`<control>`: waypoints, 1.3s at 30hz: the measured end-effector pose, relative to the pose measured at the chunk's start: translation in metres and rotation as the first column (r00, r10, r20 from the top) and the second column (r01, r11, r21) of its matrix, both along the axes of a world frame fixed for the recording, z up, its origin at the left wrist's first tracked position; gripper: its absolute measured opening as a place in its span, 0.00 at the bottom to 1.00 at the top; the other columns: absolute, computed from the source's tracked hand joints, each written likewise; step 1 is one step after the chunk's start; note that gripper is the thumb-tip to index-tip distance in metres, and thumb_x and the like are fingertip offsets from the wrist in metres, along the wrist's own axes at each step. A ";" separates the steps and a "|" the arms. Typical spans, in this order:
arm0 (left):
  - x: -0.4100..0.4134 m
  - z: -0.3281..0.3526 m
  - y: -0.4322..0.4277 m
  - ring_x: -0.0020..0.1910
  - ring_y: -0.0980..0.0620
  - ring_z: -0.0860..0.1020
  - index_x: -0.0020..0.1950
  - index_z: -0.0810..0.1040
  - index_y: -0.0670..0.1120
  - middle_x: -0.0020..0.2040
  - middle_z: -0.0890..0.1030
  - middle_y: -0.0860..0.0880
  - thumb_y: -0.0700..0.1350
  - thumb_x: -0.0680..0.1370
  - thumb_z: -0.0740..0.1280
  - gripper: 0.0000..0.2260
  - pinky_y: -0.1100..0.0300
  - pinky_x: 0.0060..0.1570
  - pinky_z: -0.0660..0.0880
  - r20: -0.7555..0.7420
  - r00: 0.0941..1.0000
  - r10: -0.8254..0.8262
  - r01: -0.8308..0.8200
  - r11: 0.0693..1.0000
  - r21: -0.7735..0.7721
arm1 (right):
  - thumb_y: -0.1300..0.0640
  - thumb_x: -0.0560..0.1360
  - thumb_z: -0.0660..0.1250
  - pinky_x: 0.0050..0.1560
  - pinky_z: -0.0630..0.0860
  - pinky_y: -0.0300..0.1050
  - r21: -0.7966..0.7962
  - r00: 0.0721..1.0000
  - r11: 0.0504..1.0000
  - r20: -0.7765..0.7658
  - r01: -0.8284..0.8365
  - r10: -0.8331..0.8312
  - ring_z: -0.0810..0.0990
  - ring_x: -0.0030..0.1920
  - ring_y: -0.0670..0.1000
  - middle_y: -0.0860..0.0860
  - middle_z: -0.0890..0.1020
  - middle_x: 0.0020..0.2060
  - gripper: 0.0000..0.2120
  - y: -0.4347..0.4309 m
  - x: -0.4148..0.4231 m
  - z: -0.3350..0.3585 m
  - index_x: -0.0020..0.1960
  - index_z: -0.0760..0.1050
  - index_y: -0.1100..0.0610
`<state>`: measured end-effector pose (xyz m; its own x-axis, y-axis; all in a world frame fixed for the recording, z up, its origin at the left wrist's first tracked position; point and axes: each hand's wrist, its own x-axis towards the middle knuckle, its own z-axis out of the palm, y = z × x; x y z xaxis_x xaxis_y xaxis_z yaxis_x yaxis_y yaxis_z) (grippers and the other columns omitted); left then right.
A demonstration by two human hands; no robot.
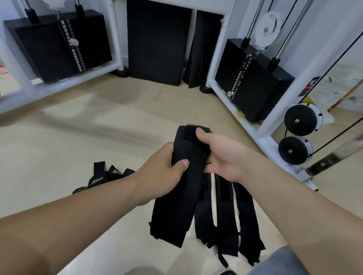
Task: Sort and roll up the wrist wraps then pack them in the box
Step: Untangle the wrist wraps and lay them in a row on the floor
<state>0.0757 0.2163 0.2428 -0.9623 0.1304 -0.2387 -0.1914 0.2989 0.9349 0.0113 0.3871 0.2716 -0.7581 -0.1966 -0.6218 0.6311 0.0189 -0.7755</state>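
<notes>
Fingers (183, 164) of left hand (161, 174) and right hand (224, 157) curl around a black wrist wrap (178, 201), above flat wraps (224, 214) on the floor (92, 121).

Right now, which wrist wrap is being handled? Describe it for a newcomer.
On the pale floor between the white machine frames lies a row of black wraps. The held wrap hangs above them. Only it is gripped by the left hand and right hand.

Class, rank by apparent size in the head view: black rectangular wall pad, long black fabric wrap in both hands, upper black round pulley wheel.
black rectangular pad
black fabric wrap, enlarged by nearness
black pulley wheel
</notes>
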 end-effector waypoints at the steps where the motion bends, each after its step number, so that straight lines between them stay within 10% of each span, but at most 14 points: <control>1: -0.002 0.000 0.003 0.59 0.54 0.85 0.67 0.76 0.52 0.59 0.86 0.53 0.45 0.86 0.64 0.11 0.47 0.63 0.82 0.014 1.000 -0.005 0.005 0.999 0.046 | 0.44 0.87 0.63 0.55 0.86 0.55 0.051 0.999 0.998 0.005 -0.048 0.047 0.89 0.58 0.55 0.53 0.89 0.57 0.19 0.003 0.005 -0.003 0.68 0.81 0.55; 12: -0.011 -0.008 0.014 0.56 0.46 0.87 0.65 0.82 0.49 0.56 0.89 0.47 0.41 0.82 0.68 0.12 0.48 0.60 0.83 0.364 0.924 -0.114 0.049 0.982 0.183 | 0.47 0.85 0.67 0.50 0.86 0.53 0.224 0.996 0.974 0.093 -0.019 -0.002 0.88 0.56 0.57 0.55 0.88 0.56 0.16 0.010 0.013 -0.025 0.66 0.80 0.57; 22: -0.045 -0.069 -0.002 0.56 0.45 0.83 0.68 0.77 0.38 0.64 0.84 0.39 0.41 0.71 0.71 0.25 0.48 0.59 0.78 0.570 0.798 -0.196 0.003 0.947 0.321 | 0.48 0.79 0.71 0.67 0.81 0.62 0.080 0.988 0.989 0.084 0.123 -0.130 0.87 0.60 0.63 0.59 0.88 0.59 0.19 -0.004 -0.070 -0.093 0.64 0.83 0.58; 27: -0.076 -0.126 0.007 0.56 0.44 0.87 0.62 0.79 0.43 0.54 0.89 0.45 0.41 0.85 0.67 0.06 0.46 0.56 0.84 0.594 0.804 0.018 -0.216 0.940 0.264 | 0.53 0.75 0.74 0.61 0.83 0.58 0.074 0.954 0.962 0.129 0.262 -0.270 0.88 0.57 0.61 0.58 0.89 0.55 0.19 -0.002 -0.117 -0.157 0.64 0.83 0.58; 39: -0.125 -0.218 0.016 0.64 0.46 0.84 0.68 0.81 0.52 0.61 0.87 0.51 0.42 0.83 0.68 0.14 0.42 0.67 0.80 0.624 0.771 -0.126 -0.096 0.946 0.309 | 0.67 0.76 0.66 0.51 0.85 0.53 0.227 0.982 0.968 -0.181 0.102 -0.061 0.85 0.57 0.58 0.54 0.84 0.59 0.28 0.002 -0.192 -0.240 0.72 0.75 0.46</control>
